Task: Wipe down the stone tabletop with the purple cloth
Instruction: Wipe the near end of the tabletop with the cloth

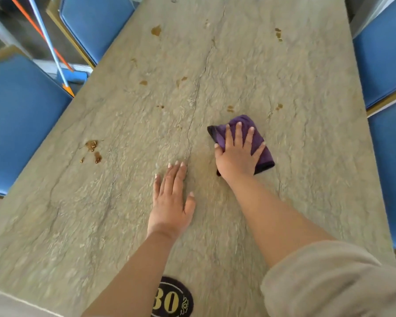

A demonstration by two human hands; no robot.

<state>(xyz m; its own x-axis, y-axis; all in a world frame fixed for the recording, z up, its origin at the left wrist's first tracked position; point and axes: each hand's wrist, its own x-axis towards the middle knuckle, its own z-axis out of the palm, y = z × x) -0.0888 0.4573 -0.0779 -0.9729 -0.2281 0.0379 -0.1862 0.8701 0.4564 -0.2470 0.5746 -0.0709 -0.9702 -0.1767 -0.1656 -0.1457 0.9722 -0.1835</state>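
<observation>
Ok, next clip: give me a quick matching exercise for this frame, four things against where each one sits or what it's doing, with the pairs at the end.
Things:
1. purple cloth
2. left hand
3. number badge
4. brown spill cluster

Places or states:
A. at the near table edge, partly hidden by the left forearm
B. flat on bare stone, fingers straight
C. pressed under the right hand
D. near the table's left side, not yet wiped

Pairs: 1-C, 2-B, 3-A, 4-D
</observation>
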